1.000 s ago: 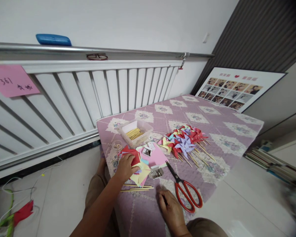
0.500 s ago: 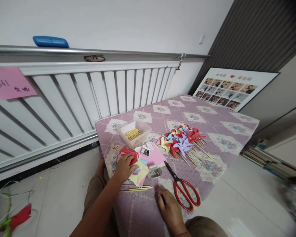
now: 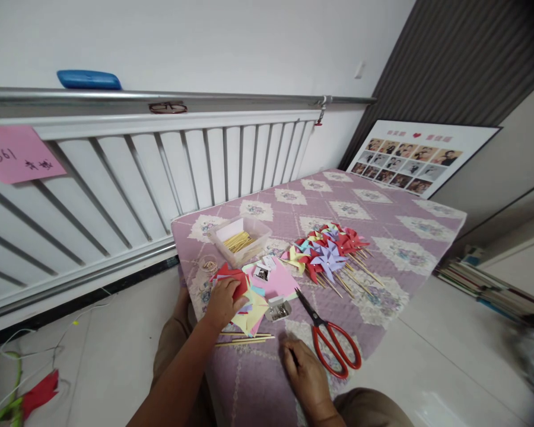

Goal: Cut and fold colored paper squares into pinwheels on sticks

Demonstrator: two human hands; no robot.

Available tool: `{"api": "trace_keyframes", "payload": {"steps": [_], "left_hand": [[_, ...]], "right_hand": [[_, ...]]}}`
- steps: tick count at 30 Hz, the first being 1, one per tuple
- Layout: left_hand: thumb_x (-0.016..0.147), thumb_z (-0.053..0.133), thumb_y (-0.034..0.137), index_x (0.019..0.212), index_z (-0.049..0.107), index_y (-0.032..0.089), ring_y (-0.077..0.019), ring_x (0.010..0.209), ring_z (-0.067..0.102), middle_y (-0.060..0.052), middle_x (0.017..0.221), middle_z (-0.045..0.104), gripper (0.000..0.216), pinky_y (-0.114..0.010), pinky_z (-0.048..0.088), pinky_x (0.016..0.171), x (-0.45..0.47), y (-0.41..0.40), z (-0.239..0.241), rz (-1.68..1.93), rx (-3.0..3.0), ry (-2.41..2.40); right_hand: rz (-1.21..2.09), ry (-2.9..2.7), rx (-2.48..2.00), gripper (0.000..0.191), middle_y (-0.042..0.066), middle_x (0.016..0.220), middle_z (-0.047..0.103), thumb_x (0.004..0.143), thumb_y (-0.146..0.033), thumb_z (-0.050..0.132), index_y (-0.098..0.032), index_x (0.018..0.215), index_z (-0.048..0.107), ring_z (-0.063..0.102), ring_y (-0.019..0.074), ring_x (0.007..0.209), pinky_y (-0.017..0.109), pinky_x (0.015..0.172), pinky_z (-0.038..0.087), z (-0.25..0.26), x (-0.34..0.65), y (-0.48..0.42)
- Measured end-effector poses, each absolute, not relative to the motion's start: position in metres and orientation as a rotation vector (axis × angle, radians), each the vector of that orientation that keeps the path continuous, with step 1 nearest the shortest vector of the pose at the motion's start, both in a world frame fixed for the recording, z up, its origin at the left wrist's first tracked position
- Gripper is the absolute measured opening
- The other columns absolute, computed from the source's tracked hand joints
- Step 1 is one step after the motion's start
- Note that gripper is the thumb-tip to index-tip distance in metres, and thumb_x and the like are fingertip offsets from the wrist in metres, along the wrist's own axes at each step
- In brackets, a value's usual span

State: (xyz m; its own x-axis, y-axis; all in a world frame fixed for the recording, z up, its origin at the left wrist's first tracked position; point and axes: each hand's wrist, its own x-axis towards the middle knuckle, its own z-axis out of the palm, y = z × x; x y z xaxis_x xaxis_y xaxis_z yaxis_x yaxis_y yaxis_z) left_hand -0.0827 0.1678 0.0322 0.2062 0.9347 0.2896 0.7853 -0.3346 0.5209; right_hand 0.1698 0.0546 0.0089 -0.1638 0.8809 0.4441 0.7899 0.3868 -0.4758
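Observation:
My left hand [image 3: 223,305] lies over a pile of cut paper, fingers on the red paper [image 3: 237,279] and thumb apart beside the yellow paper [image 3: 252,311]. Its fingertips are partly hidden. Loosely curled, my right hand [image 3: 305,373] rests on the tablecloth with nothing seen in it. To its right lie scissors [image 3: 323,332] with red handles, blades slightly apart. Several thin sticks [image 3: 245,340] lie between my hands. A small box of metal pins or fasteners [image 3: 278,310] stands by the paper, with another little box [image 3: 261,273] on pink sheets [image 3: 279,280].
Finished paper pinwheels [image 3: 329,255] on sticks are heaped mid-table. A clear plastic box [image 3: 241,238] holds yellow sticks, next to a small round tub [image 3: 209,264]. A radiator [image 3: 204,160] runs along the wall; a photo board [image 3: 420,157] leans at the table's far end.

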Motion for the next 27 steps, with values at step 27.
{"api": "trace_keyframes", "payload": {"steps": [27], "left_hand": [[0.067,0.075,0.033,0.109,0.065,0.018,-0.0281,0.112,0.053,-0.012,0.12,0.061,0.046,-0.042,0.039,0.102,-0.083,0.167,0.041,0.673,2.267,1.617]], "right_hand": [[0.256,-1.979,-1.428,0.022,0.008,0.083,0.072,0.094,-0.029,0.043,-0.021,0.089,0.064,0.07,0.0222,0.077,0.032,0.07,0.057,0.005,0.171,0.054]]}}
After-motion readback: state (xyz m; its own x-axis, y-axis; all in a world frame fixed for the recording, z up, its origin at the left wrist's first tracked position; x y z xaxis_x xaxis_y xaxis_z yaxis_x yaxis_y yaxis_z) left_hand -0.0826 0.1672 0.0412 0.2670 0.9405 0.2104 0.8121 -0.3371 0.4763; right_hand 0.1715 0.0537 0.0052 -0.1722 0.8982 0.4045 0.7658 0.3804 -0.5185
